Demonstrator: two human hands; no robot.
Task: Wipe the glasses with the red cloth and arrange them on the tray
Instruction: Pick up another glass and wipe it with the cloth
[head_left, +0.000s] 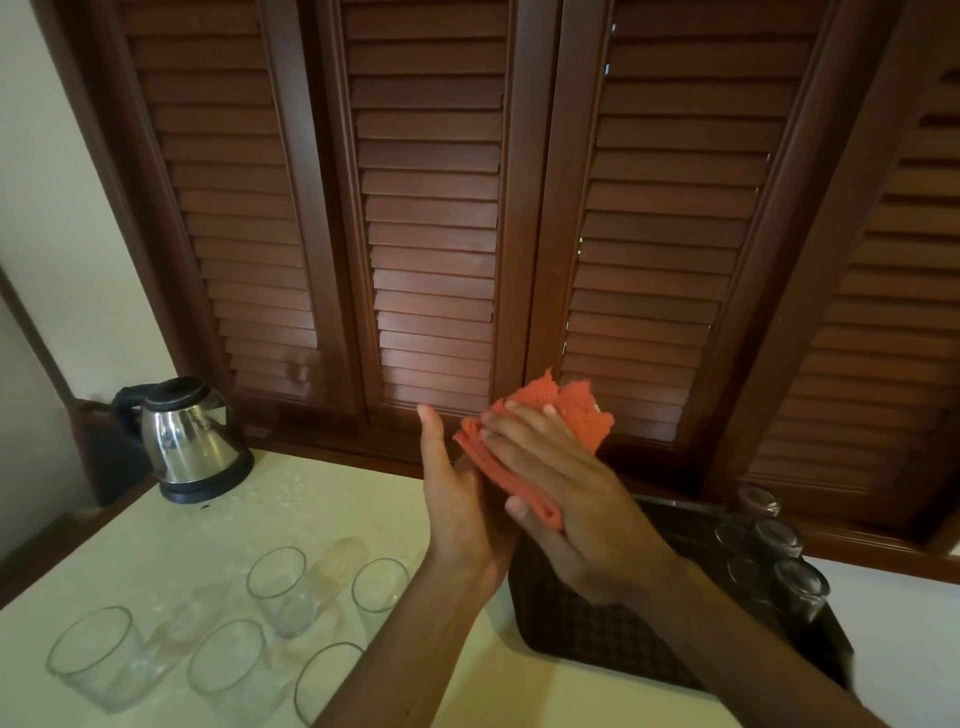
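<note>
Above the table's middle, my right hand (561, 483) grips the red cloth (561, 415), fingers spread over it and thumb tucked under. The cloth is bunched around something; a sliver of clear glass (603, 409) peeks out at its top right. My left hand (457, 499) lies against the cloth's left side with the thumb pointing up; its fingers are hidden behind the cloth. Several clear glasses (275, 579) stand upright on the table at lower left. On the dark tray (597, 639) at right, several glasses (800, 587) stand along its far right side.
A steel electric kettle (187, 441) stands at the table's back left corner. Brown louvred shutters (431, 234) close off the back. The pale tabletop (322, 499) runs between the kettle, the glasses and the tray.
</note>
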